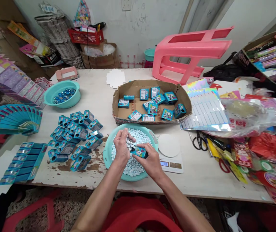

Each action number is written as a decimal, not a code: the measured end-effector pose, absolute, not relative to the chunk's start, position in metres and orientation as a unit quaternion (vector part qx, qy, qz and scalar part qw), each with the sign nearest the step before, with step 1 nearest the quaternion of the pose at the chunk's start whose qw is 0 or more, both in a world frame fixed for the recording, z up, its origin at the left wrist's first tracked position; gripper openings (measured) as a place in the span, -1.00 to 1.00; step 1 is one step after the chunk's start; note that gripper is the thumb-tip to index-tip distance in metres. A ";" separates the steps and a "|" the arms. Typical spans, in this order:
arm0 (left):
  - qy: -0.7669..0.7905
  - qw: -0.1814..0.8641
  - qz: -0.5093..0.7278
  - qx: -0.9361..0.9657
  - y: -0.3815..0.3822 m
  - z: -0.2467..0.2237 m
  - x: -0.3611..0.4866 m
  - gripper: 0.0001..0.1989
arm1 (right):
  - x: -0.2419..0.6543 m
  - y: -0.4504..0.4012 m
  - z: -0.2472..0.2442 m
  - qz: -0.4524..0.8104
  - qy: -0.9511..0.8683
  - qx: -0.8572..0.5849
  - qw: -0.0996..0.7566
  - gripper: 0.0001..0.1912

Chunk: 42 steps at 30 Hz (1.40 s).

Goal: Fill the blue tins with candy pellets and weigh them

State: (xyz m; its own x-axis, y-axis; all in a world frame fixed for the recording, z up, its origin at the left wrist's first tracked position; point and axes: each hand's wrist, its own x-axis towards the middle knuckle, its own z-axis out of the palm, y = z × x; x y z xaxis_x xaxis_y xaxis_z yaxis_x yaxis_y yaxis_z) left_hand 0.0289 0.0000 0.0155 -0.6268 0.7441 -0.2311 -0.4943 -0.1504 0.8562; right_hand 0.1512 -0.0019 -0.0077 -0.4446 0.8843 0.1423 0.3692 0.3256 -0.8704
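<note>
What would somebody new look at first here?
Probably the big pink stool, lying on its side at the back of the table. Next, maybe the round bowl of pale pellets at the front; above it, the left hand holds some pellets and the right hand a blue box.

Pink stool (192, 48) tipped on its side, back of table (215, 175). Red basket (86, 37) above carton (100, 59). Black scissors (198, 137) right. Red crumpled thing (263, 146) further right, probably a bag, blurry.

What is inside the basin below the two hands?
Small pale pieces, which hide the bottom of the basin. The left hand, right hand and blue box cover some.
</note>
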 end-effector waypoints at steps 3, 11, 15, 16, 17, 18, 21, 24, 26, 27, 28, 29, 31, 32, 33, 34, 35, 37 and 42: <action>0.499 0.418 0.750 0.119 0.001 0.021 0.032 -0.70 | 0.151 -0.001 -0.005 0.403 -0.747 -0.417 0.324 -0.67; 0.502 0.393 0.761 0.122 0.000 0.033 0.040 -0.73 | 0.152 0.004 0.003 0.408 -0.748 -0.400 0.336 -0.67; 0.509 0.369 0.767 0.129 0.000 0.038 0.042 -0.74 | 0.151 0.007 0.009 0.415 -0.751 -0.378 0.347 -0.69; 0.513 0.364 0.766 0.131 0.000 0.038 0.042 -0.73 | 0.151 0.008 0.010 0.416 -0.752 -0.375 0.348 -0.69; 0.518 0.360 0.765 0.131 0.000 0.039 0.042 -0.73 | 0.151 0.009 0.011 0.418 -0.752 -0.372 0.348 -0.69; 0.524 0.355 0.764 0.128 0.000 0.039 0.042 -0.73 | 0.151 0.010 0.012 0.421 -0.752 -0.371 0.347 -0.70; 0.529 0.346 0.766 0.118 0.000 0.040 0.042 -0.74 | 0.152 0.012 0.014 0.432 -0.747 -0.369 0.344 -0.70; 0.512 0.357 0.770 0.130 0.003 0.043 0.047 -0.75 | 0.152 0.016 0.012 0.443 -0.741 -0.365 0.348 -0.69; 0.508 0.373 0.765 0.137 0.005 0.045 0.051 -0.76 | 0.151 0.019 0.008 0.456 -0.735 -0.363 0.347 -0.70; 0.507 0.383 0.760 0.136 0.007 0.045 0.052 -0.76 | 0.151 0.021 0.006 0.465 -0.730 -0.364 0.344 -0.71; 0.507 0.390 0.757 0.134 0.008 0.044 0.052 -0.77 | 0.152 0.023 0.004 0.475 -0.725 -0.364 0.340 -0.72; 0.508 0.391 0.756 0.133 0.009 0.043 0.050 -0.77 | 0.155 0.024 0.003 0.484 -0.720 -0.365 0.337 -0.72; 0.520 0.365 0.760 0.140 0.010 0.033 0.040 -0.77 | 0.164 0.026 0.004 0.495 -0.710 -0.370 0.339 -0.70; 0.538 0.344 0.755 0.149 0.011 0.024 0.032 -0.76 | 0.171 0.027 0.006 0.496 -0.705 -0.371 0.345 -0.69; 0.571 0.320 0.738 0.165 0.012 0.011 0.023 -0.75 | 0.179 0.028 0.008 0.495 -0.700 -0.373 0.355 -0.68; 0.613 0.299 0.707 0.188 0.013 -0.004 0.014 -0.73 | 0.186 0.028 0.010 0.491 -0.697 -0.375 0.365 -0.67; 0.665 0.276 0.657 0.223 0.014 -0.022 0.006 -0.73 | 0.193 0.029 0.011 0.487 -0.697 -0.375 0.370 -0.68; 0.749 0.227 0.527 0.331 0.017 -0.060 -0.002 -0.76 | 0.203 0.031 0.010 0.476 -0.704 -0.377 0.367 -0.69; 0.824 0.154 0.259 0.479 0.017 -0.118 0.020 -0.73 | 0.209 0.035 -0.006 0.469 -0.709 -0.395 0.347 -0.66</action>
State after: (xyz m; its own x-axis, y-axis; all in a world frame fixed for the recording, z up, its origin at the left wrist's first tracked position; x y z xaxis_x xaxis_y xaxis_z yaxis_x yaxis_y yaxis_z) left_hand 0.0195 0.0173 -0.1183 -0.4935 0.8697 -0.0061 0.7101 0.4070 0.5746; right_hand 0.2087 0.0346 -0.0057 -0.4466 0.8863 0.1224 0.2346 0.2480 -0.9399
